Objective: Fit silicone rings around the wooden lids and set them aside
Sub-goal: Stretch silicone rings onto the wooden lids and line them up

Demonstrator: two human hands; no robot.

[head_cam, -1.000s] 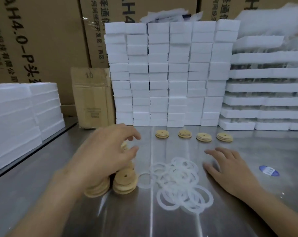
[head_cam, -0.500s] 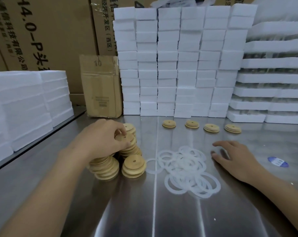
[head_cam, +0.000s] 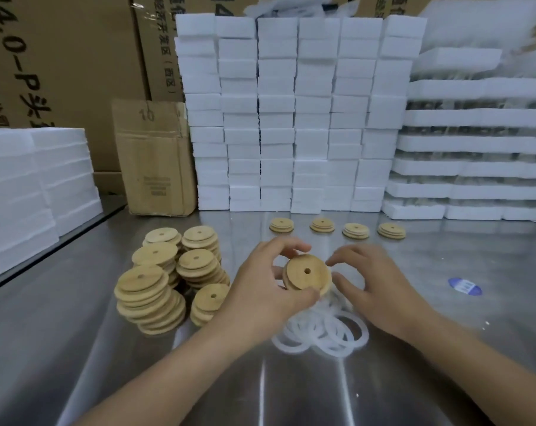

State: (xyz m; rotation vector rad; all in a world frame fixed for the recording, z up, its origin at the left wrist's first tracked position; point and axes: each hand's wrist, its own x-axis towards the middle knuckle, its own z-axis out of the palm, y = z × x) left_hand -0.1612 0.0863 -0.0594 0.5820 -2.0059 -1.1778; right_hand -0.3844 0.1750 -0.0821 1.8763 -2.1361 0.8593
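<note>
Nearest, on the steel table (head_cam: 76, 348), lies a heap of silicone rings (head_cam: 325, 332), too tangled to count. Above it the left hand (head_cam: 260, 290) grips one wooden lid (head_cam: 306, 275) with curled thumb and fingers; the right hand (head_cam: 380, 290) holds half-bent thumb and forefinger at its rim, gripping or only touching I cannot tell. At left stand six lid stacks (head_cam: 143, 290), and farther back a row of four lids (head_cam: 322, 225).

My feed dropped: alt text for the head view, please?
The left hand grips a round wooden lid, the right hand touching its rim, above a pile of white silicone rings on a steel table. Lid stacks stand left; four lids lie behind.
</note>
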